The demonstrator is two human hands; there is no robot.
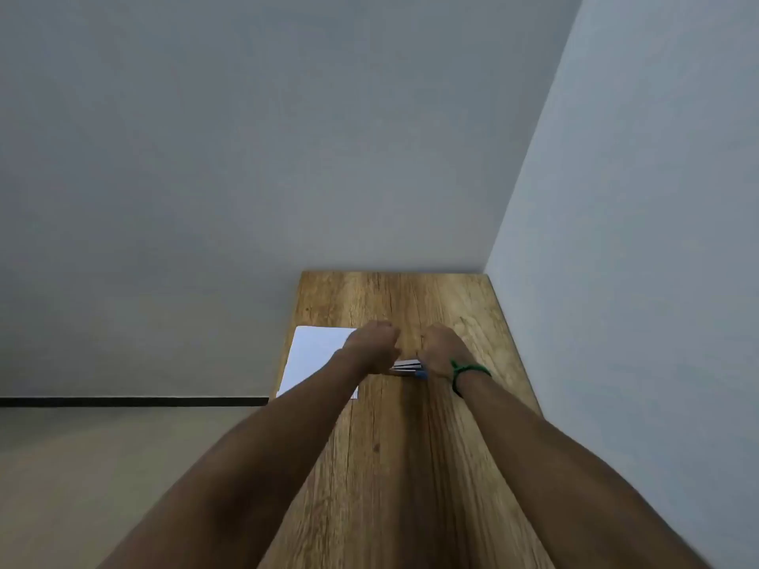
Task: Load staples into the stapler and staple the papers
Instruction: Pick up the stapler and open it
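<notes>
Both my hands are stretched out over a narrow wooden table (410, 445). White papers (316, 355) lie flat at the table's left edge. My left hand (371, 347) hovers over the papers' right side with its fingers curled. My right hand (441, 349) is curled just to the right. Between and under the two hands shows a small black, silver and blue object, probably the stapler (408, 368). Most of it is hidden by the hands. Which hand grips it I cannot make out.
The table stands in a corner, with a grey wall (246, 158) behind and a white wall (636, 240) along its right edge. The floor (102, 466) drops off to the left. A green band (468, 369) circles my right wrist.
</notes>
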